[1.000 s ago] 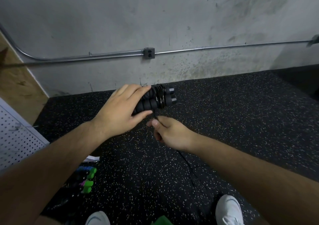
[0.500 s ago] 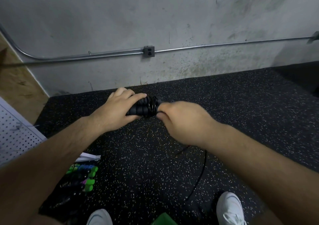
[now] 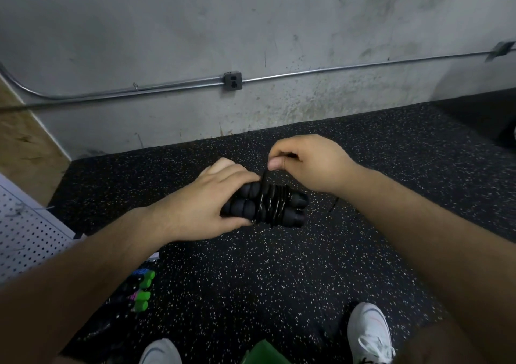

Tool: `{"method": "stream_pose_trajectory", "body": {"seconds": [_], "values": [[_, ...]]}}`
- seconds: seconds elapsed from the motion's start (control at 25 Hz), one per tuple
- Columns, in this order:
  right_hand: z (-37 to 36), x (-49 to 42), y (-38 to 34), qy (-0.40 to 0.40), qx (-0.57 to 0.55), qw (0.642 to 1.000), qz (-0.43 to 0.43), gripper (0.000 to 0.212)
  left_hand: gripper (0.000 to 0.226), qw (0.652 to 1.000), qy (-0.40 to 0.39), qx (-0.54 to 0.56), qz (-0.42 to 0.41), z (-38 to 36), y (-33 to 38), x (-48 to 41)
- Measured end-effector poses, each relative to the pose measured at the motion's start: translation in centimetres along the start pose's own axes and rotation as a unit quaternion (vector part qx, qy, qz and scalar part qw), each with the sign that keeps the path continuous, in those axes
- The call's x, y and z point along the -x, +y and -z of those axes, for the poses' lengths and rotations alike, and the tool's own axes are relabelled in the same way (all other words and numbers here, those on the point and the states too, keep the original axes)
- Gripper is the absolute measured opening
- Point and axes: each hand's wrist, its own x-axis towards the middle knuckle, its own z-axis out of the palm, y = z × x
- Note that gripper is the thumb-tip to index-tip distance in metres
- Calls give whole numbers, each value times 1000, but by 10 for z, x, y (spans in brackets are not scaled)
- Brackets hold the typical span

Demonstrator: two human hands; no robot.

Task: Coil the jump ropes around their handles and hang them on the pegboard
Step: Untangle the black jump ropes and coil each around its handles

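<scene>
Our two black handles [image 3: 243, 201] lie side by side as one bundle, held in the air below the outlet box [image 3: 232, 81] and slightly to its right, above the speckled floor [image 3: 279, 280]. The thin black cord [image 3: 275, 206] is wound in several close turns around the end of the bundle that points away from our left hand [image 3: 195, 204], and the rounded tips of both handles stick out past the turns. The left hand grips the bundle's other end, fingers curled over the top and thumb along the near side. Our right hand [image 3: 312, 162], just above the bundle and nearer the outlet box, pinches the cord between thumb and forefinger, and the strand runs taut from the pinch down to the coil. The outlet box sits on a metal conduit [image 3: 363, 66] that crosses the stained grey wall [image 3: 167, 28]. Far down and left of the outlet box we see the white pegboard [image 3: 25, 232]. Lower still and left of the outlet box, more jump ropes [image 3: 142, 291] with green handle ends lie on the floor, partly hidden by our left forearm. Well below the outlet box, at the bottom edge, are our white shoes [image 3: 370, 333].
</scene>
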Motion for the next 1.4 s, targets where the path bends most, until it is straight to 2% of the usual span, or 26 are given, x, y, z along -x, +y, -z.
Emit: {"method": "stream_pose_trajectory", "body": {"seconds": [0.08, 0.2, 0.24, 0.28, 0.4, 0.56, 0.76, 0.84, 0.96, 1.08, 1.24, 1.4], "values": [[1, 0, 9, -8, -145, 989, -31, 15, 69, 999, 13, 29, -5, 7, 11, 3], [-4, 4, 10, -33, -343, 938, -31, 3, 72, 997, 58, 41, 1, 16, 17, 7], [-10, 8, 6, -51, -376, 924, -41, 10, 72, 996, 76, 39, 13, 18, 18, 7], [-19, 12, 0, -73, -370, 924, -65, 19, 73, 995, 91, 37, 27, 19, 18, 6], [-49, 24, -23, -158, -253, 946, -124, 38, 75, 992, 110, 11, 57, 19, 12, 1], [-67, 25, -44, -192, -241, 944, -120, 22, 76, 988, 104, -82, 80, 11, -6, -3], [-56, 28, -64, -279, -199, 930, -135, 30, 77, 980, 81, -141, 111, 4, -26, -6], [-43, 30, -71, -289, -153, 938, -115, 33, 77, 979, 70, -147, 122, 2, -31, -6], [-15, 32, -76, -273, -72, 957, -72, 32, 78, 979, 60, -139, 134, 0, -33, -8], [5, 35, -76, -261, -38, 964, -42, 30, 77, 977, 37, -170, 123, -3, -33, -9], [11, 30, -65, -124, 123, 984, 38, 22, 75, 986, -2, -145, 84, -7, -29, -9], [16, 19, -38, -41, 112, 991, 59, 24, 65, 997, -32, -50, 54, -5, -12, -8]]}}
